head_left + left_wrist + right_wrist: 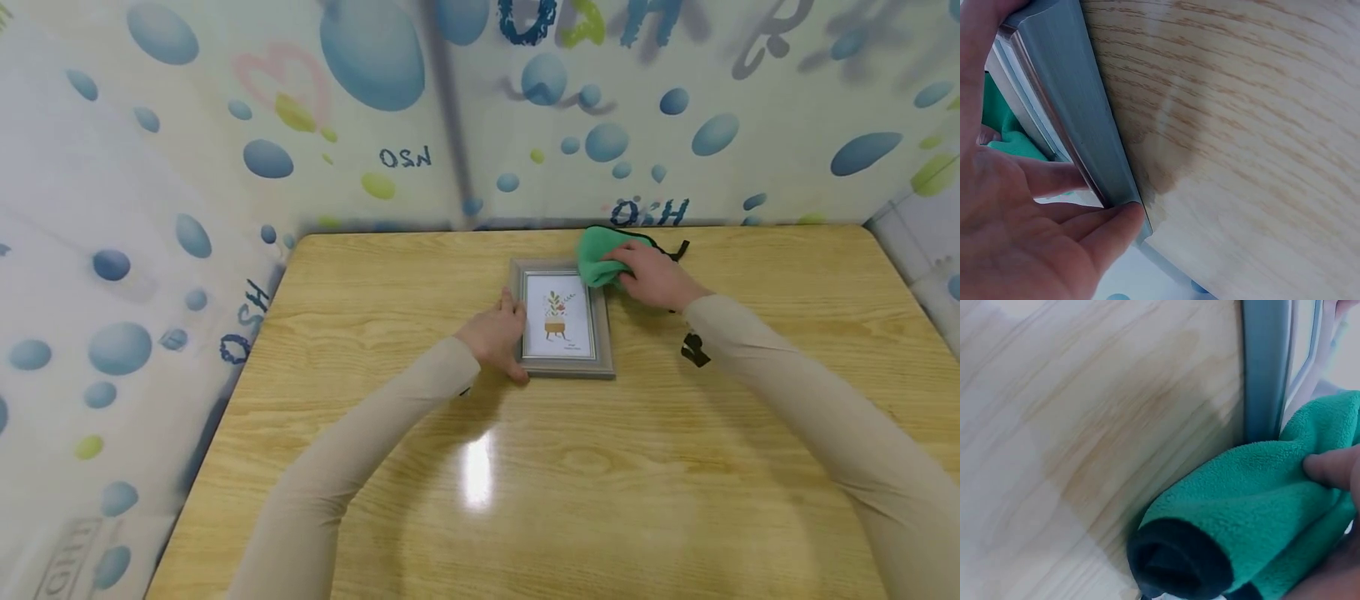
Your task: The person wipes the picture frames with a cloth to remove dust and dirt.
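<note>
A grey picture frame (567, 367) lies flat on the wooden table, with a print of a potted plant behind its pane. My left hand (497, 335) grips the frame's left side, thumb at the near corner and fingers along the edge. In the left wrist view, the fingertips (1129, 215) press against the frame's outer side (1085, 94). Bunched in my right hand (655, 275) is a green cloth (595, 250) with black trim, which covers the frame's far right corner. The right wrist view shows the thumb (1329, 467) pinching the fluffy cloth (1241, 481).
The light wooden table (360, 333) runs back to a wall (480, 125) covered in blue drops and lettering. A black strap end (695, 350) shows under the right forearm. Light glares off the tabletop in front of the frame.
</note>
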`<state>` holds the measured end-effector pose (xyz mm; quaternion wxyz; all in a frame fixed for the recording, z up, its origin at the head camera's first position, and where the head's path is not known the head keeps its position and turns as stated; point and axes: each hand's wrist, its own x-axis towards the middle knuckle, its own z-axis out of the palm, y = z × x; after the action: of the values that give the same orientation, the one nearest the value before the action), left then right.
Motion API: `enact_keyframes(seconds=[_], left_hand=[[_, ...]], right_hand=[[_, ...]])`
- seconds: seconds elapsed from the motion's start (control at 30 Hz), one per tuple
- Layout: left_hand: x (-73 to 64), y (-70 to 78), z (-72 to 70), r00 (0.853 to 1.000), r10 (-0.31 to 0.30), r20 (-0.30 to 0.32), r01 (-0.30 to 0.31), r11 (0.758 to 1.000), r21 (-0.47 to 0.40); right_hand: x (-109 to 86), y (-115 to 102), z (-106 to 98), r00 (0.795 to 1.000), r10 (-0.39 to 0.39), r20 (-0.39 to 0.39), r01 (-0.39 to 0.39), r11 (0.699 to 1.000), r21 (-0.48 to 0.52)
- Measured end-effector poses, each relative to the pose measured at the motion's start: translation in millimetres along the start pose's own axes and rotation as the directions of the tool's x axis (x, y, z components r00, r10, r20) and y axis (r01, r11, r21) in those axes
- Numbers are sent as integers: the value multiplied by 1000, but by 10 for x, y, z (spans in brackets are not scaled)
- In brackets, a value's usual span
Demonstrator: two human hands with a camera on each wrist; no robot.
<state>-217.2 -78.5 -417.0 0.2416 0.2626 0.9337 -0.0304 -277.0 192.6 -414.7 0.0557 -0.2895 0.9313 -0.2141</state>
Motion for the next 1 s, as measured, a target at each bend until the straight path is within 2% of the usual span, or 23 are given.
enact_keyframes(seconds=[0.1,0.27,0.37,0.53,0.77,1.0], left_hand=[[6,-7,3,1000,1,-5,-1,1000,16],[1,-17,1,1000,-1,-13,1,1000,28],[-5,-12,-4,1000,2,-16,-2,1000,30],[-10,7,-13,1000,8,-8,-8,1000,22],[1,3,-13,1000,15,-19,-15,999,29],[8,14,-11,1000,6,-20,-5,1000,11]], right_hand=[[-51,90,-36,999,33,-3,-33,999,-21],[-104,149,-57,996,78,48,-74,994,-74],[-100,140,-33,996,49,70,-42,994,-103],[-70,126,22,998,-10,61,19,989,-147],[-40,123,59,998,-46,52,51,995,-89],[-90,154,95,991,-102,92,111,989,-101]])
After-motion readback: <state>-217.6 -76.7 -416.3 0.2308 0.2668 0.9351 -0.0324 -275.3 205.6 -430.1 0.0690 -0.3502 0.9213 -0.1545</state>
